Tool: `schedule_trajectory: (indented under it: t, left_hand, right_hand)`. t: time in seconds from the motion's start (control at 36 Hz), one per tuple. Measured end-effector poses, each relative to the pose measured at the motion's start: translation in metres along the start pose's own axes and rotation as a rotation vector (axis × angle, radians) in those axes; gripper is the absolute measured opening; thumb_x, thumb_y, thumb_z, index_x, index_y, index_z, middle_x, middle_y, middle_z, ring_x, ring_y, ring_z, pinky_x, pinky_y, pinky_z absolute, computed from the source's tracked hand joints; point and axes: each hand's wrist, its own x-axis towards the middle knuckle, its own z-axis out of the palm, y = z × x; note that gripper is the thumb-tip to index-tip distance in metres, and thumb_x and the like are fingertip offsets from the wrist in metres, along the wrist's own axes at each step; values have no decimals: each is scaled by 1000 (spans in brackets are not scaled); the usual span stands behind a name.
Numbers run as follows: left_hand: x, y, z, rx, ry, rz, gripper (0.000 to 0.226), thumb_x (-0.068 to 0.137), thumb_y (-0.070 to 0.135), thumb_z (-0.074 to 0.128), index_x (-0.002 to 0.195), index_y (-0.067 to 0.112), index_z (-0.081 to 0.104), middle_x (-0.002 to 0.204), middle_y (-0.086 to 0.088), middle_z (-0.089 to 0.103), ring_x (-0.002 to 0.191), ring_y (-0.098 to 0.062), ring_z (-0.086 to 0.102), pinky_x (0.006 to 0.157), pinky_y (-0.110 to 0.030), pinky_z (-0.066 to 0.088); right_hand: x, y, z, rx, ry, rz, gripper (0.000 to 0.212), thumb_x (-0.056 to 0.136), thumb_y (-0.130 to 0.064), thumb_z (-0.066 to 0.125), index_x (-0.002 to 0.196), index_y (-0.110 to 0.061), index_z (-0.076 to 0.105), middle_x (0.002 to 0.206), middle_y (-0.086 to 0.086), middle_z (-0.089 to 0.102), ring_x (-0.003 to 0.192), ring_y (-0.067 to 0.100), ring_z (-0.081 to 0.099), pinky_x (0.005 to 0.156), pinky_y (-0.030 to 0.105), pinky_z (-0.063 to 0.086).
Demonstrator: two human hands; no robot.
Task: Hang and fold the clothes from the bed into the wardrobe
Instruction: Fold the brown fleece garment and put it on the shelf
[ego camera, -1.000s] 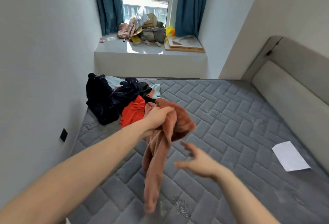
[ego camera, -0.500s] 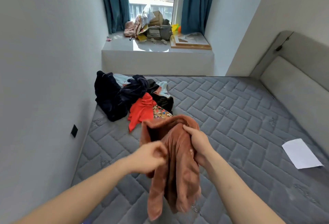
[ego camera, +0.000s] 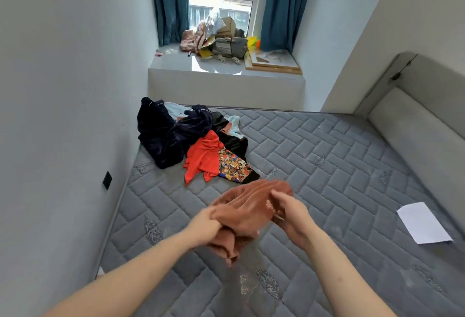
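The bed [ego camera: 327,165] fills most of the view, its grey quilted mattress bare and stitched in a brick pattern, with a padded headboard [ego camera: 422,125] along its right edge; at the far left corner of the bed lies one heap of clothes [ego camera: 191,140], in which a dark navy velvety garment [ego camera: 163,138], a red top [ego camera: 205,158], a black piece with a many-coloured print [ego camera: 232,167] and a pale blue one [ego camera: 235,125] can be told apart, though the exact count in the heap cannot be told; beyond the bed's far edge a window ledge [ego camera: 226,75] carries a jumble of bags and boxes between two teal curtains; one white sheet of paper [ego camera: 424,222] lies flat near the right edge of the bed; over the near middle of the bed, held clear of the mattress, is one rust-brown fleecy garment [ego camera: 249,206], bunched and folded over itself, a loose end drooping below; the left hand [ego camera: 206,226] grips its left part, fingers curled into the cloth; the right hand [ego camera: 292,216] holds its right part, fingers bent around the fabric.
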Motion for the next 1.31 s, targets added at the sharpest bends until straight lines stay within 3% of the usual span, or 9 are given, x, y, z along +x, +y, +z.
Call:
schedule_trajectory:
  t: [0.11, 0.25, 0.42, 0.53, 0.69, 0.81, 1.0, 1.25, 1.31]
  left_hand:
    - [10, 46, -35, -333, 55, 39, 23, 94, -2, 59, 97, 13, 76, 90, 4, 77, 87, -10, 68, 80, -19, 52]
    - [7, 101, -28, -459, -90, -14, 8, 94, 10, 67, 98, 11, 73, 85, 1, 71, 73, -9, 64, 66, -15, 52]
    - [-3, 120, -25, -518, -272, 35, 13, 102, 19, 57, 101, 17, 69, 87, 0, 67, 72, -8, 62, 66, -22, 49]
    - [-5, 87, -31, -300, -186, 37, 9, 99, 19, 61, 104, 22, 69, 95, 1, 71, 80, -9, 64, 70, -19, 50]
    - [-28, 6, -29, 141, -324, 55, 41, 70, 41, 84, 103, 23, 69, 91, 14, 73, 83, 4, 63, 82, -18, 51]
    - [-28, -30, -18, 514, -174, 180, 61, 58, 65, 76, 106, 28, 67, 92, 11, 57, 95, -10, 55, 88, -31, 46]
    - [-17, -27, -31, 321, 96, 211, 20, 70, 36, 55, 73, 17, 53, 77, 8, 50, 74, -10, 51, 69, -38, 42]
    - [-30, 48, -73, 399, 67, 393, 10, 74, 30, 50, 84, 33, 46, 68, 10, 58, 59, -10, 54, 58, -40, 47]
    - [-31, 61, -76, 456, 31, 446, 18, 77, 27, 50, 90, 38, 50, 78, 15, 60, 71, -4, 56, 63, -35, 48]
  right_hand:
    - [-17, 38, -16, -349, -27, -32, 63, 87, -7, 76, 142, -15, 48, 121, 4, 64, 86, 11, 63, 61, 23, 54]
    - [-34, 55, 24, -522, -324, -242, 76, 62, -32, 96, 127, -28, 58, 120, -7, 73, 109, 10, 70, 98, 35, 56]
    - [-35, 41, 35, -501, -76, -476, 44, 68, -40, 78, 111, -44, 71, 108, -20, 75, 107, -4, 67, 94, 29, 54]
    - [-34, 43, 23, -402, -26, -422, 35, 70, -27, 72, 97, -48, 75, 99, -17, 77, 99, 1, 71, 88, 27, 56]
    - [-27, 49, 17, -144, 95, -230, 14, 79, -13, 75, 91, -8, 74, 88, 12, 77, 90, 31, 73, 91, 60, 56]
    - [-27, 49, 21, -83, 42, -189, 11, 85, -6, 71, 94, -1, 70, 83, 14, 73, 79, 25, 69, 86, 50, 57]
    - [-32, 50, 3, -48, -31, -163, 5, 89, -1, 65, 88, 2, 69, 80, 15, 74, 70, 22, 72, 68, 36, 58]
    - [-23, 67, -45, -437, 157, -213, 87, 73, -30, 91, 141, -16, 38, 123, -4, 58, 95, 1, 67, 71, 15, 52]
    - [-22, 66, -46, -614, 191, -299, 112, 65, -30, 96, 152, -18, 26, 142, 3, 44, 116, 14, 60, 91, 25, 53]
